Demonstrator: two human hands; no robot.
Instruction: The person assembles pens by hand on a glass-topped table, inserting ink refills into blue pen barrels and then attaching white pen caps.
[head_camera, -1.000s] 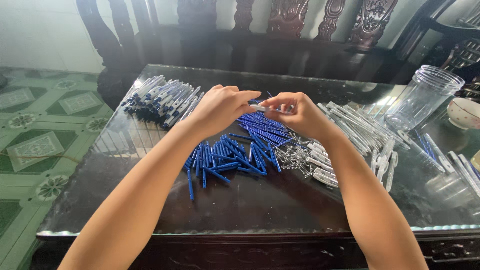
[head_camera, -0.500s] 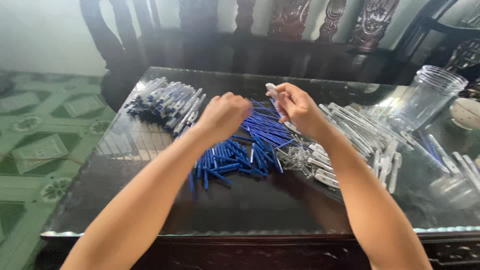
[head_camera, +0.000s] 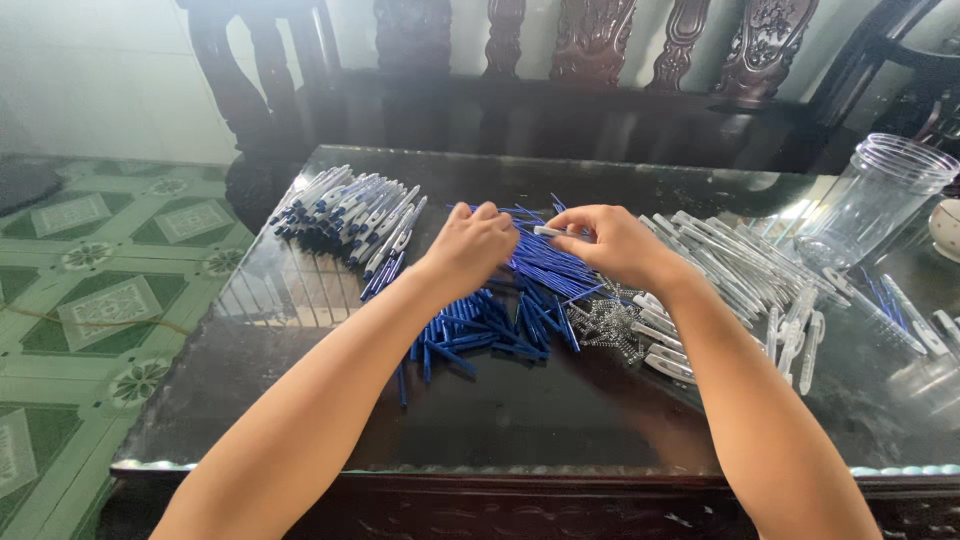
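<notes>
My left hand (head_camera: 474, 243) and my right hand (head_camera: 610, 244) meet over the middle of a dark glass-topped table (head_camera: 520, 420). Between their fingertips they hold a clear pen barrel (head_camera: 549, 232), lying level. Under the hands spreads a heap of loose blue pen refills (head_camera: 500, 315). A small cluster of metal springs (head_camera: 605, 327) lies just below my right wrist. Finished pens with blue ends (head_camera: 345, 213) are stacked at the left. Empty clear barrels and caps (head_camera: 745, 275) lie in a spread at the right.
A clear plastic jar (head_camera: 880, 200) stands at the table's right back. A dark carved wooden bench (head_camera: 600, 70) runs behind the table. Green patterned floor tiles (head_camera: 90, 310) lie to the left. The table's front edge is near me.
My hands parted briefly, the right one lifting a clear barrel, then came together again over the blue refills. The view has shifted slightly.
</notes>
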